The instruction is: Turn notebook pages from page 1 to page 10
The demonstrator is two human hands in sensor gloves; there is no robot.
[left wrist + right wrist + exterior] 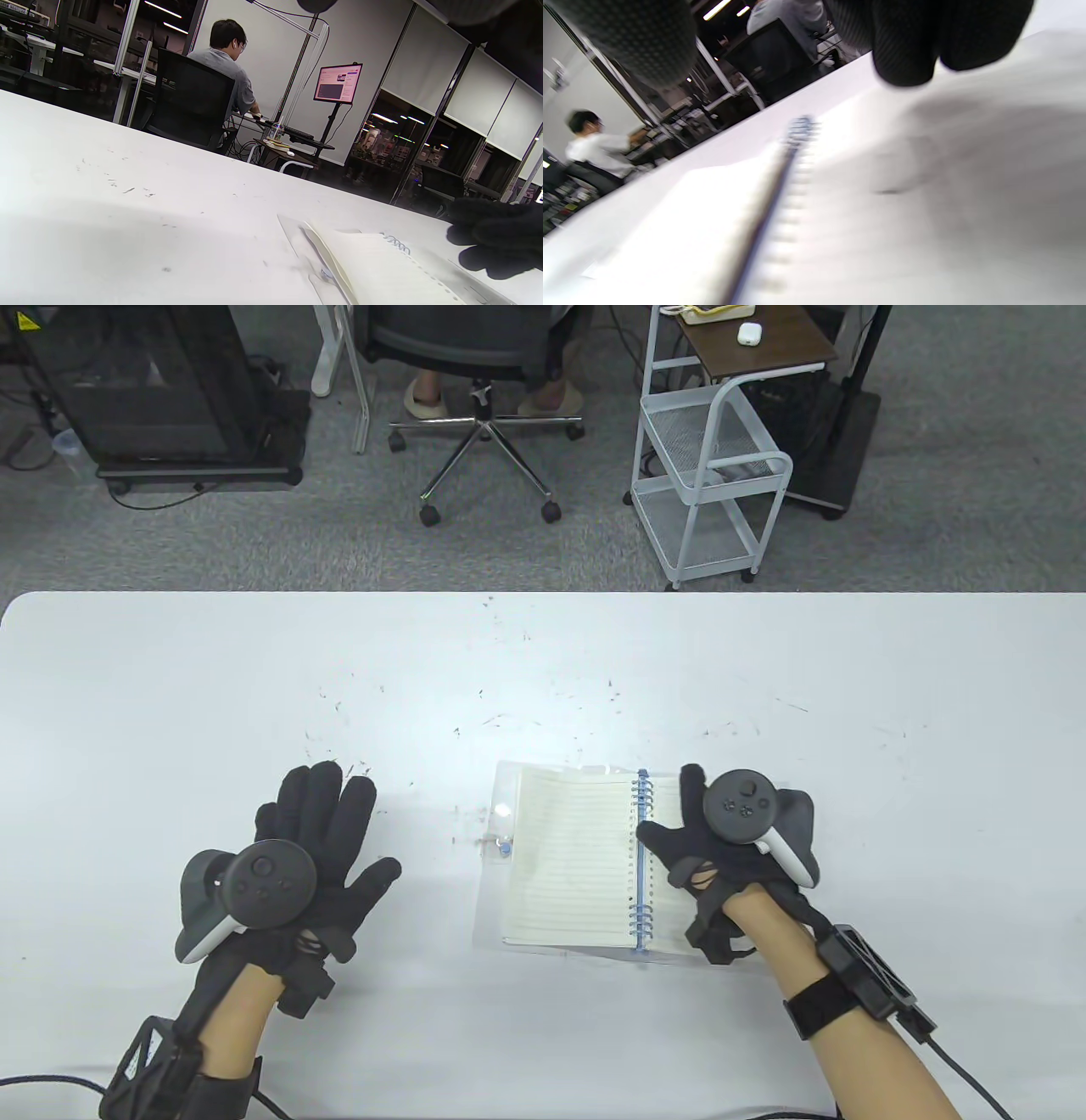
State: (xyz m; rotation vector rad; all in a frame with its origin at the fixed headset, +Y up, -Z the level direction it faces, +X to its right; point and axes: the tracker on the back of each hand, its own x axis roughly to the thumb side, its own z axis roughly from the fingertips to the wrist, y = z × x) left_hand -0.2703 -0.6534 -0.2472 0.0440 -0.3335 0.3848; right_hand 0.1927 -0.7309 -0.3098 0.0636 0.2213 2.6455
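Note:
A spiral notebook (568, 857) lies open on the white table (543, 661), with a lined left page and a blue wire spine (642, 865). Its clear plastic cover (494, 823) sticks out at the left. My right hand (687, 831) lies spread over the right page with the thumb near the spine; it holds nothing. In the right wrist view its fingertips (903, 46) hang just above the blurred page (925, 190). My left hand (348, 831) lies flat and open on the table, left of the notebook and apart from it. The left wrist view shows the notebook (373, 271) and the right hand (492, 241).
The table has small dark scuff marks (509, 721) behind the notebook. Past its far edge stand an office chair (484, 432) and a white wire cart (713, 475). A seated person (225, 63) shows in the left wrist view.

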